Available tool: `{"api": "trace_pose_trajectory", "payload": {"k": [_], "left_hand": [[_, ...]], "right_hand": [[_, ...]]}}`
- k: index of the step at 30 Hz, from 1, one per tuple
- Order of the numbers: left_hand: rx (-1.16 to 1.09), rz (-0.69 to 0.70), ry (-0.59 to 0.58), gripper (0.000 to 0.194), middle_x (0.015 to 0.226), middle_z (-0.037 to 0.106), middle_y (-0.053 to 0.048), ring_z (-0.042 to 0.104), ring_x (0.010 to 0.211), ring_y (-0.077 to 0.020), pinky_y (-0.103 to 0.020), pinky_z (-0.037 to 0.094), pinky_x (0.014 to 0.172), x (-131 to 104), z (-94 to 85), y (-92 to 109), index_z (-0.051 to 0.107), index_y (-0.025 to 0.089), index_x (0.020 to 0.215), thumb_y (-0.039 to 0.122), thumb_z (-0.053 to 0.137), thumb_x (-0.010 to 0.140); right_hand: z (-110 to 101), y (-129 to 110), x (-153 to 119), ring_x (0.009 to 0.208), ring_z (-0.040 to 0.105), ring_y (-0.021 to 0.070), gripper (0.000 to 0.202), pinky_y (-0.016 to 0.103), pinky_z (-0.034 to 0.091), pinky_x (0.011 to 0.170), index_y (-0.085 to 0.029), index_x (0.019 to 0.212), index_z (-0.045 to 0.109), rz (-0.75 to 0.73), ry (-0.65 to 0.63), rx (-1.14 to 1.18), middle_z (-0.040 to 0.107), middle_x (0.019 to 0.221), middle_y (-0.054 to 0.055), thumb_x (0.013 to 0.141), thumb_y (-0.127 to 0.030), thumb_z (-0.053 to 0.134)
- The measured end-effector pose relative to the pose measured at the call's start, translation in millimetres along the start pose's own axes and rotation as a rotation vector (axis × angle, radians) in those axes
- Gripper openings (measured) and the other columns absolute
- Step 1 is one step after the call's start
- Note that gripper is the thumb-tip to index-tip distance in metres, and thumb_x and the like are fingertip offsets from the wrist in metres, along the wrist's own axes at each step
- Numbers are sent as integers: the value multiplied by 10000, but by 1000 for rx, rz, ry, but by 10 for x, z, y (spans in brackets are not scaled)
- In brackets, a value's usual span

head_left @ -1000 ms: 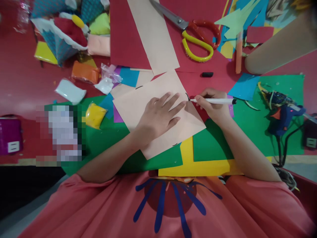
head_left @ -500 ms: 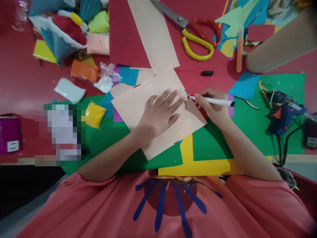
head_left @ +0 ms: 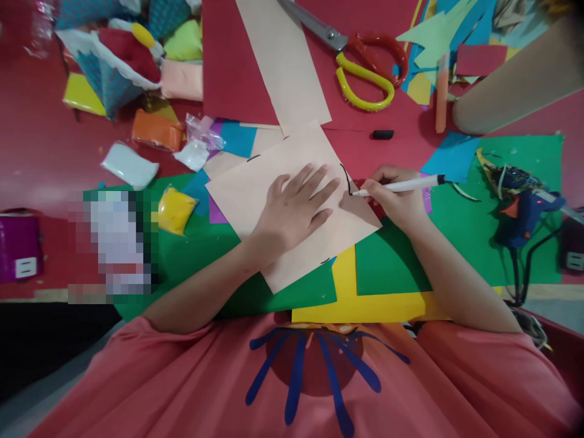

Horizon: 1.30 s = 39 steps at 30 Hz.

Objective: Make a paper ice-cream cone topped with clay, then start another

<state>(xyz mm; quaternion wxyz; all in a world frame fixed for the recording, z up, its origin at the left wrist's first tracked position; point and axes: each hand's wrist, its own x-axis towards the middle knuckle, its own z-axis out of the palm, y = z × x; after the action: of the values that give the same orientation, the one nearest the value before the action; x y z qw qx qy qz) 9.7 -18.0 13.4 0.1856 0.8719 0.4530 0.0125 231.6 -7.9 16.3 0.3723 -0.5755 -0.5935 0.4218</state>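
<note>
My left hand (head_left: 294, 213) lies flat with fingers spread on a pale peach sheet of paper (head_left: 241, 194), pressing it to the table. In my right hand (head_left: 395, 194) is a white marker (head_left: 410, 184), pinched near its tip. The tip touches the sheet's right side, at the lower end of a curved black line (head_left: 347, 177). Short black marks show near the sheet's upper left and lower edges. The black marker cap (head_left: 382, 134) lies apart, beyond my right hand.
Scissors (head_left: 360, 58) with red and yellow handles lie at the back beside a peach strip (head_left: 287, 67). A blue glue gun (head_left: 524, 216) stands at right, near a thick cardboard tube (head_left: 515, 79). Wrapped clay packs, such as a yellow one (head_left: 176, 210), lie left. Green sheets (head_left: 392, 261) lie underneath.
My right hand has moved the marker tip slightly down along the sheet's right side. The curved black line has grown longer. My left hand has stayed in place.
</note>
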Motion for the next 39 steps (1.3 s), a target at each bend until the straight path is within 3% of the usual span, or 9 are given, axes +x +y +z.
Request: {"api": "trace_pose_trajectory", "payload": {"k": [4,9,13,22,34,39], "left_hand": [[-23,-21,47,531,1659,244,41,222,1532,-249,-565,228,1178,4,14,-20,276,348,1537,456,186,1025],[36,-99,88,551,1663,236,-45,226,1532,-304,-596,204,1182,23,31,-13,284,286,1553,425,245,1022],[75,-75,100,561,1659,232,-114,217,1534,-351,-637,164,1188,26,61,1,309,294,1547,445,335,1008],[78,-73,100,559,1654,246,-119,234,1525,-373,-653,160,1189,18,39,12,325,319,1542,458,358,1002],[66,-56,122,556,1652,255,-113,238,1525,-349,-642,155,1187,10,62,-9,326,320,1538,481,332,1005],[47,-91,71,577,1671,203,-71,199,1536,-364,-661,135,1191,25,28,-11,316,322,1545,517,292,1002]], "right_hand": [[22,25,-23,438,512,87,270,230,398,439,-209,622,570,31,109,143,615,524,-29,811,-366,681],[63,23,-88,521,580,113,301,246,439,477,-215,709,633,-42,91,13,654,603,-5,853,-477,667],[97,7,-81,603,626,145,276,271,468,526,-219,759,678,-67,64,-93,700,686,19,856,-477,673],[126,45,14,657,655,150,164,271,499,560,-229,832,706,-75,38,-93,743,785,23,857,-389,680],[64,-39,-7,513,492,98,254,242,346,467,-199,616,605,-21,-64,-38,587,558,-22,812,-345,677],[71,-39,-84,503,541,103,253,243,414,490,-209,635,607,-40,92,75,629,570,-17,841,-349,644]]}}
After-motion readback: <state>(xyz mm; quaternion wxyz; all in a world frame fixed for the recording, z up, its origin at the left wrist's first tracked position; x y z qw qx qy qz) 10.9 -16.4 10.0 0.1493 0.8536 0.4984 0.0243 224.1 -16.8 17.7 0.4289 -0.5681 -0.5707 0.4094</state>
